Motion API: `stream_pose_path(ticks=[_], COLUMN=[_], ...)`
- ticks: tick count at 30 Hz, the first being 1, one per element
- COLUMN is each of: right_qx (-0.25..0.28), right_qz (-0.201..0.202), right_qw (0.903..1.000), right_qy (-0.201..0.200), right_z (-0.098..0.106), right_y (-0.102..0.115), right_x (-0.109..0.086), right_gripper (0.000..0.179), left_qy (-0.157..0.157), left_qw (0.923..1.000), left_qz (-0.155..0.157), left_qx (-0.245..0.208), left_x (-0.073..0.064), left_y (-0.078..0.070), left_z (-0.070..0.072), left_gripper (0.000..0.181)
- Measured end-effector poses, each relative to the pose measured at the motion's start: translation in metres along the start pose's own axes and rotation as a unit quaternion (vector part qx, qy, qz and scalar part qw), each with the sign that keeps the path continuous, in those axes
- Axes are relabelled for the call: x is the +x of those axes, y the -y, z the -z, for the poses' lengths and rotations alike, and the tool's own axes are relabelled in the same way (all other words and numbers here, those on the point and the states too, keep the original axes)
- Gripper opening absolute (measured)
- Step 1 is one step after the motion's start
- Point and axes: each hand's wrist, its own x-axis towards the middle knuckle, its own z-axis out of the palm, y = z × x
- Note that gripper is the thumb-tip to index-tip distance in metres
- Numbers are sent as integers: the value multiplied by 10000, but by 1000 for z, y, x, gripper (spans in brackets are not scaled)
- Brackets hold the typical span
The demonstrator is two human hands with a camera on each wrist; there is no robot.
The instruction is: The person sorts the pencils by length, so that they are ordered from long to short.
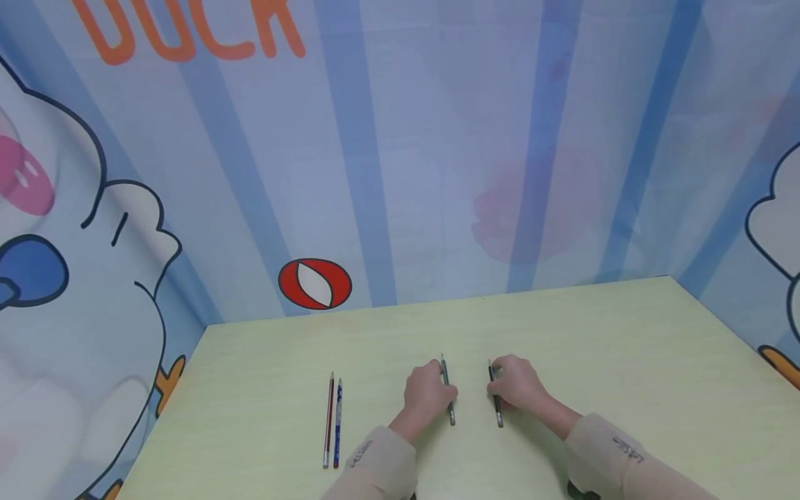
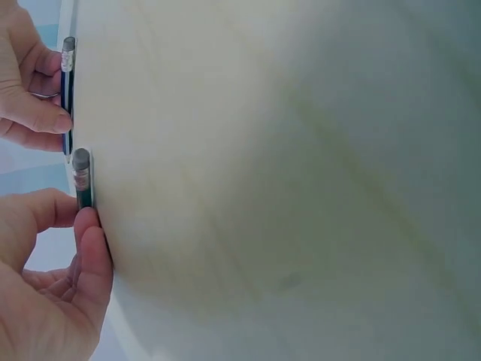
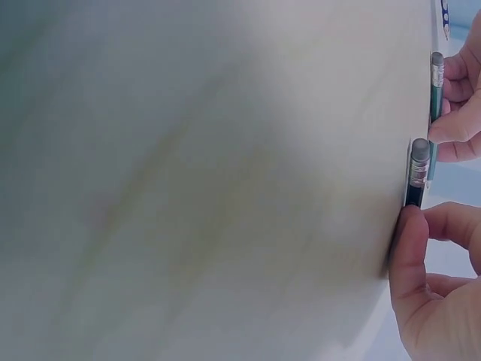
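Pale tabletop (image 1: pixel 625 347) is filling frame btm, w/ a red pencil (image 1: pixel 328 420) & blue pencil (image 1: pixel 338 423) lying lower L; nr btm ctr, L hand (image 1: pixel 427 392) is pinching a green pencil (image 1: pixel 451 412), R hand (image 1: pixel 520 383) a dark pencil (image 1: pixel 498 410). Uneven release could prob. be setting either rolling askew; cartoon backdrop (image 1: pixel 437 139) is hanging up top.

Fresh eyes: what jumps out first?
Orange letters at the head view's upper left, on the striped backdrop, likely come first. Next, low centre: the left hand pinching a green pencil, the right hand pinching a dark pencil. A maroon pencil and a blue patterned pencil lie left of both hands.
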Motion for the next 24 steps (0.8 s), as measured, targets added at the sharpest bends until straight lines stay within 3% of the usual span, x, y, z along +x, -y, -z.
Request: stream_pose_path(ticks=[10,16,24], right_qx=[118,546,1332], right_qz=[132,345,433], right_qw=[9998,9974,9891], right_qy=[-101,-309,-451], right_z=[1,4,9], right_y=[-1,3,13], right_x=[-2,-1,0], right_gripper=[46,45,37], left_qy=[16,-52,53], left_qw=[9992,9948,9859], left_qz=[-404,-640,-679], left_qx=[-32,-787,-1526], left_x=[0,0,-3], left_y=[6,4,-2], left_z=[0,4,12], left_gripper=[17,36,32])
